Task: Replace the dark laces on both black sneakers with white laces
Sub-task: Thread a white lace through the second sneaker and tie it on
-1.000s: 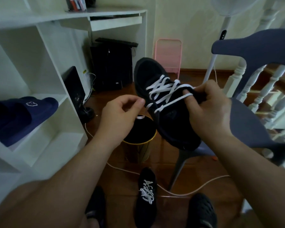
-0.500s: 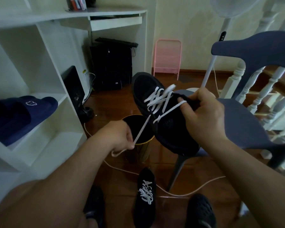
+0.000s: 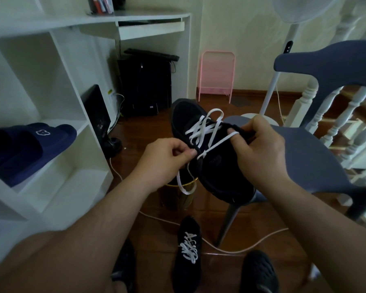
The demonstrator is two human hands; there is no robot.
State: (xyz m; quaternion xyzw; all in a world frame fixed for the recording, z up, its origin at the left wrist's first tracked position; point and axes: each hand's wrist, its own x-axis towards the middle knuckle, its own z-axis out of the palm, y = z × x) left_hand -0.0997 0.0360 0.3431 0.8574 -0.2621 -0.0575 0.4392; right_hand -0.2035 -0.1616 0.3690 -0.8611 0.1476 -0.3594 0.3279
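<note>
- Black sneaker [image 3: 218, 166], seen from the head camera, is held in the air above a gold-rimmed bin [image 3: 183, 194], toe pointing away from the person and white lace [image 3: 203, 132] criss-crossed over its tongue.
- Right hand [image 3: 260, 151] grips the sneaker at its collar, fingers curled round the edge and one strand of the lace running under the thumb.
- Left hand [image 3: 167, 159] pinches the lace between thumb and forefinger just beside the sneaker's near eyelets; a loose loop of lace hangs below it, over the bin's rim.
- Second sneaker [image 3: 188, 254], also black and already fitted with a white lace, lies on the wooden floor [image 3: 156, 233] nearer the person than the bin.
- Grey chair [image 3: 304, 157] stands to the right of the bin; white shelves [image 3: 51, 157] holding a navy slipper [image 3: 28, 149] stand to its left.
</note>
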